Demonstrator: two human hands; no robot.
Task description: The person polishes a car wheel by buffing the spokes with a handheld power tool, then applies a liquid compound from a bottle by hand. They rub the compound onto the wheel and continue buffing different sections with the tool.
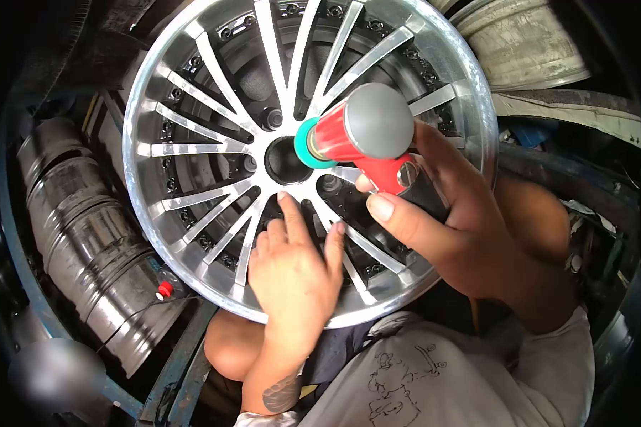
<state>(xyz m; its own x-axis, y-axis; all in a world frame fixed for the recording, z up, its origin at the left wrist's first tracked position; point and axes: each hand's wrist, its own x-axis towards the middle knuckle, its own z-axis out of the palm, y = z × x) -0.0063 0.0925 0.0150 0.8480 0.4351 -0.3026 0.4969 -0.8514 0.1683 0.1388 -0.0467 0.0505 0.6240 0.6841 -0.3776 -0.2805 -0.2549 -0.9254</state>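
A silver multi-spoke alloy wheel rim [149,110] lies face up before me, with a dark round bore at its centre. My right hand [463,220] is wrapped round the black grip of a red handheld polisher [342,132] with a grey rounded top. Its round teal pad [308,148] overlaps the right edge of the centre bore in this view. My left hand [292,263] lies over the lower spokes, palm down. Its index finger is stretched to the hub just below the bore, and the thumb stands apart over a spoke. Nothing shows in that hand.
Dark, shiny wheel barrels [85,220] are stacked at the left beside a blue metal frame [43,313]. A bottle with a red cap [164,290] sits near the wheel's lower left. Another bare metal rim [523,46] lies at upper right. My knees are beneath the wheel's near side.
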